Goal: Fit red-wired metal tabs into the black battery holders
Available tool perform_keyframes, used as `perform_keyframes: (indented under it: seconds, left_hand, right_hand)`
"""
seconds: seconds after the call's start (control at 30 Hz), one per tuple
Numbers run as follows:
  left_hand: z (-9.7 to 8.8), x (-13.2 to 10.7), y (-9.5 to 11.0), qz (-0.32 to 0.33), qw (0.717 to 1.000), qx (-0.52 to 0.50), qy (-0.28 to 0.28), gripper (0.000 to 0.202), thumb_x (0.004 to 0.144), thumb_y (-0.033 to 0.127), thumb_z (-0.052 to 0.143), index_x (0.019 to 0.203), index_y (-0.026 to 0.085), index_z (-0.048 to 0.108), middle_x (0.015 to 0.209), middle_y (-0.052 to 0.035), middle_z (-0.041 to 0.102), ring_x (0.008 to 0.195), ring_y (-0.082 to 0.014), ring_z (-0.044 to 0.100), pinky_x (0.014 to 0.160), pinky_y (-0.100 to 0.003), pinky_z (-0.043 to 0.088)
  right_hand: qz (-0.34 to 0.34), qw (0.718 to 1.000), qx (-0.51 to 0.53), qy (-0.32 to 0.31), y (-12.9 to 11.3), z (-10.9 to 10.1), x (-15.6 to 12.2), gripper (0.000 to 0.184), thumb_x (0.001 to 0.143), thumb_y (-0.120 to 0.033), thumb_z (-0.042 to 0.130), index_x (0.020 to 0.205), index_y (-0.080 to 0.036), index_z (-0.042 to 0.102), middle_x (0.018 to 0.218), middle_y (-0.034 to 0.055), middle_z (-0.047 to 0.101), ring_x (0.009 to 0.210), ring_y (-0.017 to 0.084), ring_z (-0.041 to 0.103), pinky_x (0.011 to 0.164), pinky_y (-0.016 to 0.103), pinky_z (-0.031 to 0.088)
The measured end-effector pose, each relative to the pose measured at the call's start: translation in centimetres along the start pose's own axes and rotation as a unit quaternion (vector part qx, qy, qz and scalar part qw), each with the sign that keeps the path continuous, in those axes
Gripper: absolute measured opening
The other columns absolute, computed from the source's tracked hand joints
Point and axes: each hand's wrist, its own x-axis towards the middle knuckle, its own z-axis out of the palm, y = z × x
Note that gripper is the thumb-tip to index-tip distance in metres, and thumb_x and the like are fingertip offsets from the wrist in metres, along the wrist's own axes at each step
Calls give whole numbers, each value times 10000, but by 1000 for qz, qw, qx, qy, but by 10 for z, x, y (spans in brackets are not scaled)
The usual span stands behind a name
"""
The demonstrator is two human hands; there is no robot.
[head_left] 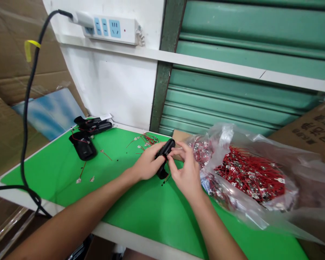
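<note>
My left hand (pixel 148 162) is wrapped round a black plastic housing (pixel 168 146), held tilted above the green table top. My right hand (pixel 186 173) pinches at the housing's right side, thumb and forefinger pressed together. What sits between those fingertips is too small to make out. A thin wire hangs below the housing, near its lower end. Just behind my hands lies a small heap of red wires with metal contacts (pixel 151 139). Close to my right hand, a clear plastic bag (pixel 227 139) bulges with many red wires with metal tabs (pixel 249 173).
More black housings (pixel 82 146) with red wires lie at the table's far left corner. Loose wired contacts (pixel 79 180) are scattered on the green surface (pixel 119 202). A black cable (pixel 25 108) runs down the left side from a power strip (pixel 111 29). Cardboard (pixel 308 133) stands at right.
</note>
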Motion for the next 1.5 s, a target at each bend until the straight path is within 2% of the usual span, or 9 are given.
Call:
perform_keyframes:
  seconds: [0.2, 0.47, 0.67, 1.0, 1.13, 1.3, 1.4, 1.5]
  left_hand:
    - [0, -1, -1, -9, 1000, 20, 5, 543, 835, 196, 474, 1350, 158, 641, 1359, -77, 678, 1224, -249, 620, 1099, -362, 442]
    - [0, -1, -2, -31, 999, 39, 2, 523, 839, 225, 467, 1319, 142, 657, 1282, -97, 697, 1144, -238, 628, 1041, -357, 448]
    - [0, -1, -2, -37, 998, 42, 5, 507, 836, 226, 466, 1295, 154, 669, 1283, -90, 700, 1154, -242, 628, 1060, -369, 442]
    - [2, -2, -2, -38, 998, 52, 10, 503, 857, 214, 455, 1313, 154, 660, 1262, -94, 699, 1154, -242, 626, 1064, -372, 446]
    - [3, -4, -2, -35, 997, 74, 15, 551, 860, 199, 453, 1385, 159, 616, 1276, -102, 676, 1168, -237, 613, 1074, -368, 441]
    - [4, -8, 2, -48, 985, 163, 20, 656, 871, 230, 460, 1525, 184, 495, 1189, -107, 652, 1082, -247, 607, 1025, -389, 469]
    - [5, -10, 6, -54, 977, 207, 15, 698, 863, 258, 462, 1555, 167, 456, 1160, -115, 633, 1048, -262, 599, 996, -411, 483]
    - [6, -10, 7, -56, 976, 210, 14, 707, 860, 259, 450, 1561, 162, 448, 1159, -118, 630, 1027, -266, 606, 978, -431, 496]
  right_hand:
    - [7, 1000, -6, 6, 0, 0, 0, 480, 938, -180, 597, 1384, -274, 445, 994, 34, 739, 989, 225, 739, 923, 408, 581]
    - [11, 1000, -28, 7, 0, 2, -1, 418, 955, -198, 571, 1351, -268, 453, 1014, 56, 744, 996, 235, 743, 885, 403, 591]
    - [29, 999, -17, 8, 1, 3, -1, 416, 944, -209, 584, 1337, -268, 458, 1015, 59, 751, 1004, 238, 748, 882, 407, 600]
    - [-6, 999, -49, 23, 2, 9, -5, 368, 973, -216, 560, 1336, -258, 514, 1026, 79, 742, 975, 259, 743, 862, 421, 598]
    - [-22, 995, -90, 21, 0, 11, -5, 335, 995, -221, 533, 1329, -247, 521, 1015, 96, 740, 912, 276, 739, 818, 441, 592]
    - [-34, 994, -107, -1, 0, 9, -4, 305, 990, -205, 507, 1290, -241, 545, 963, 97, 740, 851, 283, 728, 774, 433, 579]
    - [-37, 992, -121, -17, 1, 9, -5, 303, 980, -183, 496, 1276, -235, 534, 947, 95, 737, 826, 272, 725, 752, 411, 577]
    - [-40, 993, -109, 0, 1, 11, -6, 307, 973, -159, 495, 1273, -224, 511, 935, 82, 732, 828, 251, 729, 738, 385, 584]
